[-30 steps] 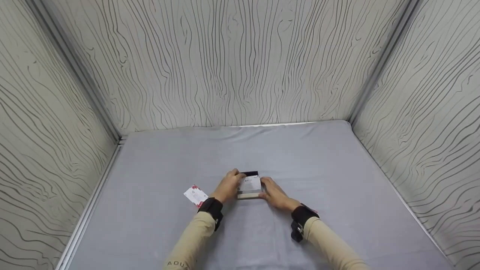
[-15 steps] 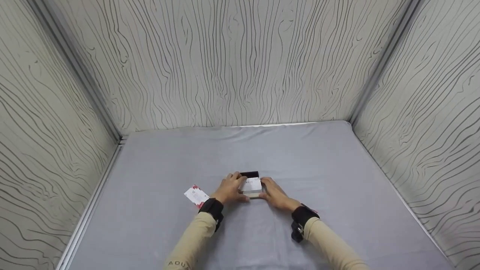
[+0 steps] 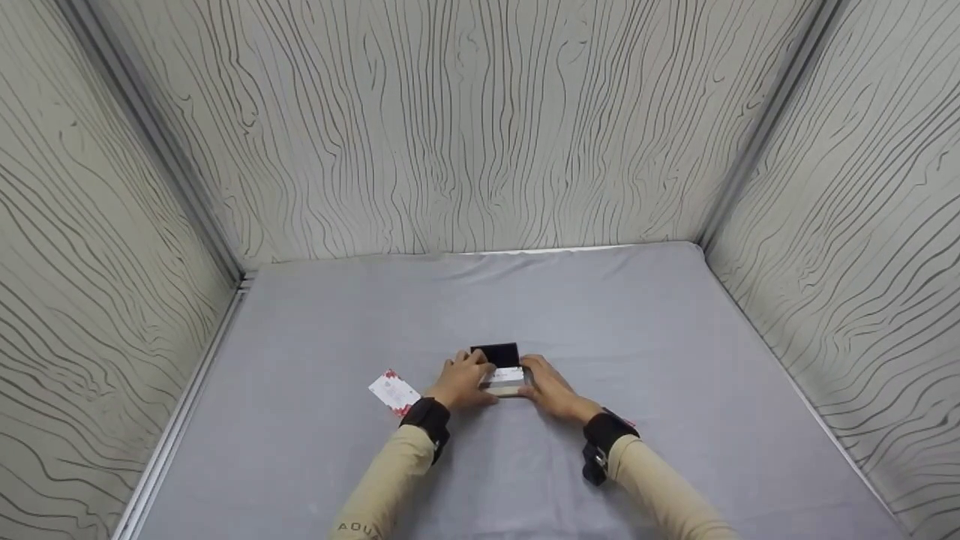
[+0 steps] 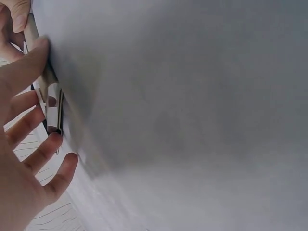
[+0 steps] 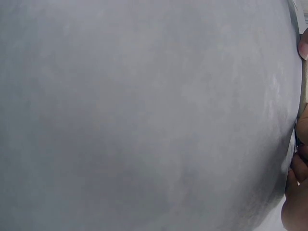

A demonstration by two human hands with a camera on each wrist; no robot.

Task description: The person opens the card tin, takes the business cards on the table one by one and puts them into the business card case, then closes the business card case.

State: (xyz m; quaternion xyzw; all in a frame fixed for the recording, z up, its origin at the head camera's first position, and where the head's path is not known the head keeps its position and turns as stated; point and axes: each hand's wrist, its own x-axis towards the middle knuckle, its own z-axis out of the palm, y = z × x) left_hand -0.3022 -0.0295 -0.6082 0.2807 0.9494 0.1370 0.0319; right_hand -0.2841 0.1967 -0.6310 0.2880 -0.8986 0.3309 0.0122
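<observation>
In the head view a small card case point(image 3: 507, 391) lies on the grey cloth, with a beige front edge and a dark panel point(image 3: 499, 354) at its back. Between these shows a strip of white printed card point(image 3: 508, 374). My left hand point(image 3: 463, 381) holds the case's left side, thumb along the beige edge and a finger reaching over the card. On the other side my right hand point(image 3: 551, 388) grips the right end, thumb at the front corner. The left wrist view shows the case's shiny metal side point(image 4: 54, 108) by the spread fingers of my left hand point(image 4: 29, 139).
A white card with red floral corners point(image 3: 394, 393) lies on the cloth, left of my left wrist. Something red peeks out beside the right wristband point(image 3: 609, 430). Wood-grain patterned walls point(image 3: 450, 135) stand behind and on both sides of the cloth-covered table point(image 3: 337, 315).
The dark panel at the back shows larger and less of the white card is seen. My left thumb has come onto the front edge. The right hand stays in place.
</observation>
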